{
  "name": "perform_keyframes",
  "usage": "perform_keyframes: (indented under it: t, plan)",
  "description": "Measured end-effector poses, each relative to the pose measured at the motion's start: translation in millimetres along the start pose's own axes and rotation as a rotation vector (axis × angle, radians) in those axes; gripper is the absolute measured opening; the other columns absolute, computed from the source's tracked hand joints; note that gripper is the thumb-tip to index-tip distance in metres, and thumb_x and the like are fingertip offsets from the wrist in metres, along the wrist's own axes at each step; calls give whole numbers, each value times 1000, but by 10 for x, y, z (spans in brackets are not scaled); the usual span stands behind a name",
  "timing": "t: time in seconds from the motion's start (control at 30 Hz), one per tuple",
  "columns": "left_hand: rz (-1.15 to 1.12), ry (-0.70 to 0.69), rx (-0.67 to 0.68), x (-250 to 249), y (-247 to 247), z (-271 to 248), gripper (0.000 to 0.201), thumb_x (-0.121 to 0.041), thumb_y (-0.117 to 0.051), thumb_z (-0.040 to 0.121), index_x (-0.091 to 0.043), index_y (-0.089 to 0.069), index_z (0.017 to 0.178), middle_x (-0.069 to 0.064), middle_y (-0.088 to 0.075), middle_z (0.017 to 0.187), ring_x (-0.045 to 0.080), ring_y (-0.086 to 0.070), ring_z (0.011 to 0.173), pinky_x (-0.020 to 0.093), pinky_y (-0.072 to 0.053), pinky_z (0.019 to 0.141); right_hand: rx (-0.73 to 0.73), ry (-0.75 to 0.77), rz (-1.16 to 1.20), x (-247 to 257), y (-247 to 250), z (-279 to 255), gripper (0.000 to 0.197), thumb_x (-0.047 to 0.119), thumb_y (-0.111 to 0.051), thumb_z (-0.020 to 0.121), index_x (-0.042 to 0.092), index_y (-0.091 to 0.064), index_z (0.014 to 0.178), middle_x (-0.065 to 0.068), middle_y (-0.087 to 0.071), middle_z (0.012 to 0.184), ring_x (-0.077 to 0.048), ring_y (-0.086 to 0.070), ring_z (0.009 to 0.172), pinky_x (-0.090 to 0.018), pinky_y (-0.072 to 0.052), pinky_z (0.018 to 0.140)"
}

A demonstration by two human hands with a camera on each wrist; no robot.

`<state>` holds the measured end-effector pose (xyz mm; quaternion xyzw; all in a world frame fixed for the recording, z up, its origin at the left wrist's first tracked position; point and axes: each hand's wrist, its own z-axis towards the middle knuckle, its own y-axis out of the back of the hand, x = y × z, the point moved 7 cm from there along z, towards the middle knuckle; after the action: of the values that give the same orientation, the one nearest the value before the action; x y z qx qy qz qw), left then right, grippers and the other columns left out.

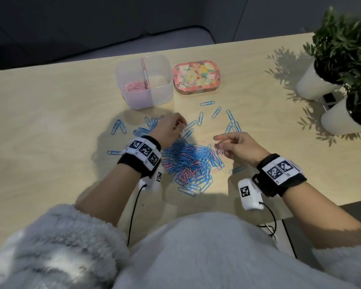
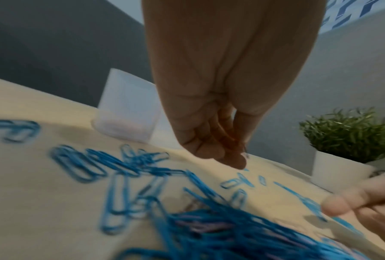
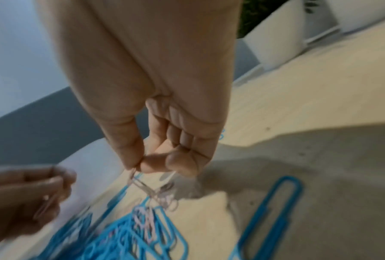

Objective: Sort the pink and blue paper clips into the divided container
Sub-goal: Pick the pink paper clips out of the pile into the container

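Observation:
A tangled pile of blue and pink paper clips [image 1: 192, 163] lies on the table in front of me. The translucent divided container [image 1: 167, 88] stands behind it, with pink clips [image 1: 134, 86] in its left compartment. My left hand [image 1: 179, 128] hovers over the pile's far left edge, fingers curled round a few pink clips [image 2: 229, 137]. My right hand [image 1: 223, 142] is just right of the pile. Its thumb and forefinger pinch a small dangling bunch of pink clips [image 3: 151, 190], lifted a little above the heap. Loose blue clips [image 1: 217, 112] are scattered towards the container.
A floral tin [image 1: 197, 77] sits right of the container. Two white pots with green plants [image 1: 313, 82] stand at the table's right edge. More blue clips [image 1: 118, 126] lie left of the pile. The table's far edge runs just behind the container.

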<state>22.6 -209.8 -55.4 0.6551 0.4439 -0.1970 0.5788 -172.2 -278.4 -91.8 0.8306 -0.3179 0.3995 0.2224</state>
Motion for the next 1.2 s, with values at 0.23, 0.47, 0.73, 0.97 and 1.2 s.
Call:
perform_keyframes:
  t: [0.23, 0.47, 0.73, 0.97, 1.2]
  plan:
    - [-353, 161, 138, -108, -467, 219, 23, -5, -40, 95, -8, -53, 76, -1, -48, 56, -2, -42, 32, 12, -35, 38, -102, -219, 600, -78, 315, -121, 28, 0, -28, 89, 6, -49, 73, -10, -53, 75, -26, -64, 68, -33, -59, 57]
    - [-369, 197, 171, -170, -545, 258, 15, -10, -52, 92, -8, -58, 79, 0, -56, 54, -2, -53, 41, 22, -48, 55, -112, 158, -248, 46, 156, -39, 17, -4, -54, 82, 12, -59, 81, -5, -48, 61, -4, -44, 39, -18, -37, 45]
    - [414, -39, 232, -235, -626, 195, 17, -15, -54, 89, -6, -57, 103, 15, -52, 115, 33, -56, 100, 37, -43, 88, -85, 409, -866, 186, -109, -30, 27, 8, -68, 77, 8, -68, 103, -11, -58, 89, -26, -56, 84, -31, -42, 80]
    - [462, -67, 230, -237, -588, 167, 19, -15, -53, 90, -2, -58, 103, 16, -60, 110, 31, -56, 102, 36, -42, 86, -174, 344, -851, 228, -185, 77, 12, 3, -61, 72, 8, -68, 81, -12, -68, 88, -28, -61, 83, -28, -44, 76]
    - [-322, 225, 208, -83, -409, 153, 10, 0, -45, 92, -5, -54, 94, 3, -59, 60, 1, -54, 41, 14, -45, 46, -165, 180, -462, 87, 52, 170, 22, 2, -65, 73, 20, -57, 64, 8, -50, 51, -2, -46, 42, -21, -39, 56]
